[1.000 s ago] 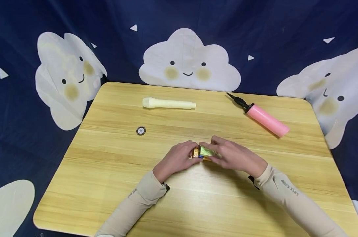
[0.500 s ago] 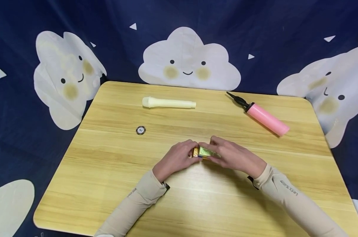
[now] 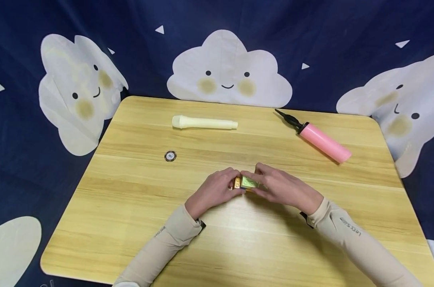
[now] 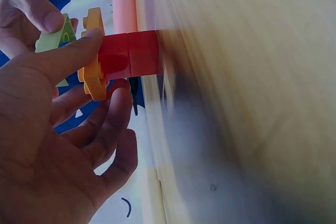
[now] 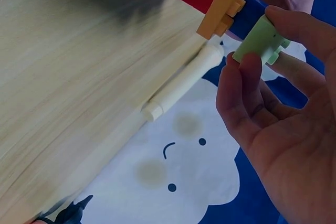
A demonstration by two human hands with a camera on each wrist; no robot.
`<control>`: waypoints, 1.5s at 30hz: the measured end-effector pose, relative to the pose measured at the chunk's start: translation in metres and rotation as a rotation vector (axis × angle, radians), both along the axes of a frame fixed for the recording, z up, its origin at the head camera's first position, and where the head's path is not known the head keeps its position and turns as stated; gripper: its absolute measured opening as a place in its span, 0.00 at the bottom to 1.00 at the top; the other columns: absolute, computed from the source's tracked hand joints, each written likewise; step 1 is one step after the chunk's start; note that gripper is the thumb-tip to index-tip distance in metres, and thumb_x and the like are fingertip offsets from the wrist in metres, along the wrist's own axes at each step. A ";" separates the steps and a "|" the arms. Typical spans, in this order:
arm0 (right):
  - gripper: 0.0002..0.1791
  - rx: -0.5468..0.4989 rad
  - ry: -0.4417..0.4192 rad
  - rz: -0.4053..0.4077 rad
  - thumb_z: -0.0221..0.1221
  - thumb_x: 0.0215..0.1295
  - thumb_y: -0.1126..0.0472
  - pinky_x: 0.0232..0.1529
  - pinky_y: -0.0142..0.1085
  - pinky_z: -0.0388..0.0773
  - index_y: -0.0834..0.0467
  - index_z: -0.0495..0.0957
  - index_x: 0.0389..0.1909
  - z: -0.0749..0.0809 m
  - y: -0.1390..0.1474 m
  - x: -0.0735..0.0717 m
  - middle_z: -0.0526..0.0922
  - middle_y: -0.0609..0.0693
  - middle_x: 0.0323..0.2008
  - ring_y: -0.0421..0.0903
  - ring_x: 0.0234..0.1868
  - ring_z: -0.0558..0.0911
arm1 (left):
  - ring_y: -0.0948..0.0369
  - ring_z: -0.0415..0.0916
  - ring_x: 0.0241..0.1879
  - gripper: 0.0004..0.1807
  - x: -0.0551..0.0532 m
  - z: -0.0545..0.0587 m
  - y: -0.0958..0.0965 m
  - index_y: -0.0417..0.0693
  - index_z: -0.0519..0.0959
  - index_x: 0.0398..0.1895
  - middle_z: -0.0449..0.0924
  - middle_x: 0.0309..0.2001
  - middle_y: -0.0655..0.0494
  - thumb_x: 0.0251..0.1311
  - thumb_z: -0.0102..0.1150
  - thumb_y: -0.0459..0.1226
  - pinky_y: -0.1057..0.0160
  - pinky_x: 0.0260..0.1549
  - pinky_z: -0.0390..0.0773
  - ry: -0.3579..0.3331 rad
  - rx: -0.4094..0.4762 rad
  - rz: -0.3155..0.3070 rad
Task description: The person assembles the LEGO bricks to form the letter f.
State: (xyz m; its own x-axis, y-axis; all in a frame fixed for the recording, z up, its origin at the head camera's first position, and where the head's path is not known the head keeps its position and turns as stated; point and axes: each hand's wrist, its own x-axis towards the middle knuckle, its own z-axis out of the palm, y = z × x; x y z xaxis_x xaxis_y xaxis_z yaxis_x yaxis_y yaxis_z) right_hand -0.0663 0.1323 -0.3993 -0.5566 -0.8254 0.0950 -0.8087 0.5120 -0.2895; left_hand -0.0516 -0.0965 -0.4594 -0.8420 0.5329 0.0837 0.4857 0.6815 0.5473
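Observation:
My left hand (image 3: 214, 189) and right hand (image 3: 283, 185) meet over a small stack of toy building blocks. Red blocks (image 4: 128, 54) form its base at the tabletop. Above them sits an orange block (image 5: 216, 13), then a blue block (image 5: 248, 18). The left thumb and fingers pinch the stack about the orange and blue blocks. With thumb and fingers, the right hand holds a light green block (image 5: 259, 40) against the top of the blue one; whether it is fully seated I cannot tell. Fingers hide parts of the blue and green blocks.
A cream toy microphone (image 3: 204, 122) lies along the back of the wooden table (image 3: 123, 199). At back right is a pink hand pump (image 3: 324, 142) with a black nozzle. A round chip (image 3: 170, 156) lies left of the hands. A blue cloud-print cloth (image 3: 310, 36) hangs behind.
The green block has shifted slightly left over the blue block, and less blue shows beneath it. Both hands keep nearly the same place and hold. The head view has tilted slightly.

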 end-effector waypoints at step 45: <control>0.14 -0.241 -0.431 -0.177 0.60 0.70 0.62 0.36 0.38 0.79 0.60 0.75 0.54 -0.004 0.020 -0.060 0.83 0.48 0.32 0.45 0.34 0.81 | 0.59 0.79 0.43 0.38 -0.016 0.006 0.009 0.47 0.65 0.66 0.80 0.46 0.52 0.56 0.73 0.46 0.63 0.41 0.77 -0.091 0.148 -0.019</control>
State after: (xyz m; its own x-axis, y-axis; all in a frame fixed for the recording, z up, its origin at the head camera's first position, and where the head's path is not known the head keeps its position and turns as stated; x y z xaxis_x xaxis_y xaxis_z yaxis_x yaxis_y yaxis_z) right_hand -0.1258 0.1520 -0.4033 -0.7159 -0.6982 0.0020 -0.4975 0.5080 -0.7031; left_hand -0.0679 -0.0877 -0.4535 -0.8394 0.5366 0.0860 0.4417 0.5815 0.6832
